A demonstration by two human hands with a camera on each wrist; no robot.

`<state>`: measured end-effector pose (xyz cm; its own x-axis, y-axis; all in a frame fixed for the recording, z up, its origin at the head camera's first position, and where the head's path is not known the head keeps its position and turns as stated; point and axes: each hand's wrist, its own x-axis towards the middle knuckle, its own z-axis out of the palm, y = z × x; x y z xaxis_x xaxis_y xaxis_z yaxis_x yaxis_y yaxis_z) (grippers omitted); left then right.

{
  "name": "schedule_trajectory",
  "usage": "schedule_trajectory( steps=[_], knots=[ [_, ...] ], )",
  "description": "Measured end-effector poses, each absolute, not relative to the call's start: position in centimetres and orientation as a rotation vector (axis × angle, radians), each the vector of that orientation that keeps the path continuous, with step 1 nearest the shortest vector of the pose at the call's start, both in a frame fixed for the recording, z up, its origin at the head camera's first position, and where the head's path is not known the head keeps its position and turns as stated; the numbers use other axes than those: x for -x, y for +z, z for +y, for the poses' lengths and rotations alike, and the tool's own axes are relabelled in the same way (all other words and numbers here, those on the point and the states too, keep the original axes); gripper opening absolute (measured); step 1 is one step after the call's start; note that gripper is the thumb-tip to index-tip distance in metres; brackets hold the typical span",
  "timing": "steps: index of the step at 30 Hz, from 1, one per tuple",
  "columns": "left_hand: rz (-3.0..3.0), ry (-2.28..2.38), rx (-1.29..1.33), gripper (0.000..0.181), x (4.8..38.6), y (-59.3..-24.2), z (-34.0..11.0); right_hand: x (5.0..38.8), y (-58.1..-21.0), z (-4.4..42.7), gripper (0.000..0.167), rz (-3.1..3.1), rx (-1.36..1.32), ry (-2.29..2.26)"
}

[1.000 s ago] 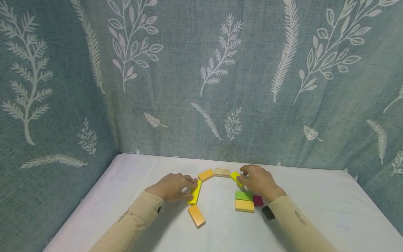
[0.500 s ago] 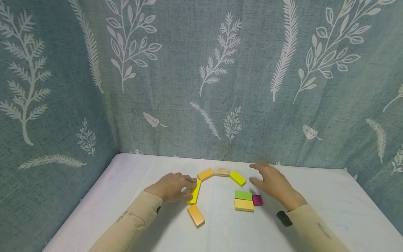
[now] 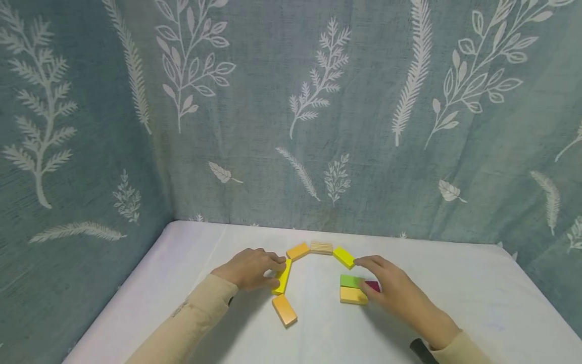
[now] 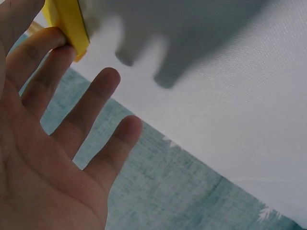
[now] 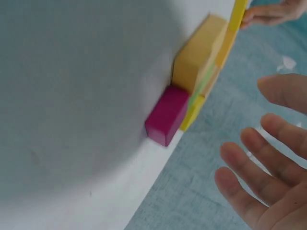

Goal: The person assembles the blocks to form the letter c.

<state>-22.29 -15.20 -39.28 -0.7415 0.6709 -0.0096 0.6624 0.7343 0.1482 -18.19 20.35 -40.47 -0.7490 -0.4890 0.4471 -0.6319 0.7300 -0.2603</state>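
Observation:
On the left, my left hand (image 3: 250, 269) pinches a long yellow block (image 3: 284, 277) with thumb and forefingers; the block lies on the table, and its edge shows as a yellow block (image 4: 70, 24) in the left wrist view. My right hand (image 3: 400, 293) hovers with parted fingers over a green block (image 3: 349, 281), a light orange block (image 3: 351, 296) and a dark magenta block (image 3: 374, 285), partly hiding them. It holds nothing. In the right wrist view its spread fingers stand apart from the magenta block (image 5: 168, 115).
A curved row runs on from the long yellow block: an orange block (image 3: 297, 251), a ridged wooden block (image 3: 321, 248) and a shorter yellow block (image 3: 344, 257). Another orange block (image 3: 285, 311) lies at the row's near left end. A patterned curtain (image 3: 254, 126) hangs behind the white table (image 3: 218, 333).
My right hand has let go of the shorter yellow block, drawn back to the right, then come nearer over the green and magenta blocks. The left hand stays in place.

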Motion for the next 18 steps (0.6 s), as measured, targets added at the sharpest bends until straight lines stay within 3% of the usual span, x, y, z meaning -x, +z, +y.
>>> schedule_trajectory(
  steps=[18],
  knots=[
    [2.851, 0.235, -1.045, 0.019, 22.2, -39.2, -15.0, 16.6, -42.0, 19.9, 0.038, -2.645, -1.000, 0.449]
  ],
)
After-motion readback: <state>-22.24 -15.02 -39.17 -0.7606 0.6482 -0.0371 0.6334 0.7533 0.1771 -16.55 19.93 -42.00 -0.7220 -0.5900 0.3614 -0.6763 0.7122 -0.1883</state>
